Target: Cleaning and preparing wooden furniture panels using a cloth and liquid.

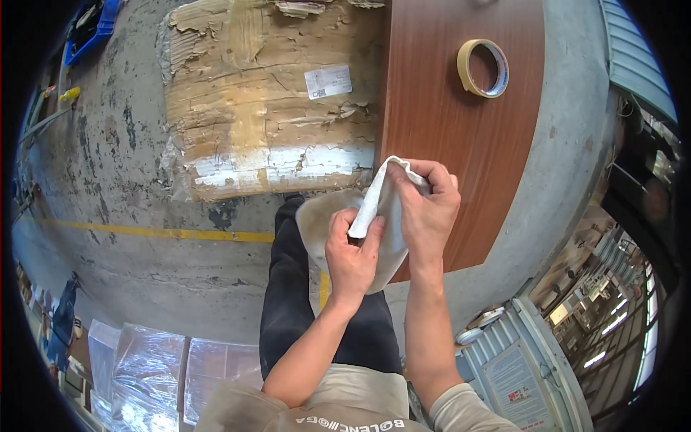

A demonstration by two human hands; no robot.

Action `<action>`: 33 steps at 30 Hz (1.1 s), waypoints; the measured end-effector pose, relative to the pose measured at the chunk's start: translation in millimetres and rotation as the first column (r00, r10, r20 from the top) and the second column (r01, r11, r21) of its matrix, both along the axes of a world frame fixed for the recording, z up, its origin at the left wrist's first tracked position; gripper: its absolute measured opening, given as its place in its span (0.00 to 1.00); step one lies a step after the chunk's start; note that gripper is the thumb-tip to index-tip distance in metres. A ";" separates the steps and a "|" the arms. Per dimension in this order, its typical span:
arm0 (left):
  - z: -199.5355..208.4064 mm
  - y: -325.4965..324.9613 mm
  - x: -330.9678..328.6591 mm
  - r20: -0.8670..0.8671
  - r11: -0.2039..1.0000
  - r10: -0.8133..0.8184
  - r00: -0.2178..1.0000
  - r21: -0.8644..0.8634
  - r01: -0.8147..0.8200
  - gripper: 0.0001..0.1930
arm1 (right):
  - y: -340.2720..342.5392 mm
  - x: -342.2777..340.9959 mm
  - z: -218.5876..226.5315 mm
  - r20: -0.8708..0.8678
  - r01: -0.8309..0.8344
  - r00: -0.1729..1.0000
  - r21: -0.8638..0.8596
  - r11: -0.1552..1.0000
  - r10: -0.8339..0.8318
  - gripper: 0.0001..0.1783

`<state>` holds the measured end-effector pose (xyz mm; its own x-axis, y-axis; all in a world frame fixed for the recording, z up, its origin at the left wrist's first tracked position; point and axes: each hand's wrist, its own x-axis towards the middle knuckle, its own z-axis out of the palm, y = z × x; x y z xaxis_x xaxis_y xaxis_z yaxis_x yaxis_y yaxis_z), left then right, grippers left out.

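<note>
Pale cloth [372, 204], gripped at both ends
Even, gentle tension would likely keep the folded strip straight; the left hand [350, 258] pinches its lower end, the right hand [432, 205] its upper end, the cloth between and below them, overlapping in view the left edge of the brown surface [432, 93].

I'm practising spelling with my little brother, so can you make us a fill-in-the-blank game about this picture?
1. The folded piece held by the left hand and right hand is coloured ____.
2. On the brown board lies a roll of ____.
3. The painted line on the floor is coloured ____.
4. A pale label lies on torn brown ____.

Missing words: white; tape; yellow; cardboard.
</note>
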<state>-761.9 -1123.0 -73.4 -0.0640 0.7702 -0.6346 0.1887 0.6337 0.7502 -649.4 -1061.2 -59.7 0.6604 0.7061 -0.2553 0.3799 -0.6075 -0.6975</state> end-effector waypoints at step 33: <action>2.7 97.1 7.9 0.212 0.996 -0.023 0.977 -0.083 0.041 0.13 | 83.4 25.9 -0.3 0.067 -0.049 0.996 -0.025 0.998 0.050 0.12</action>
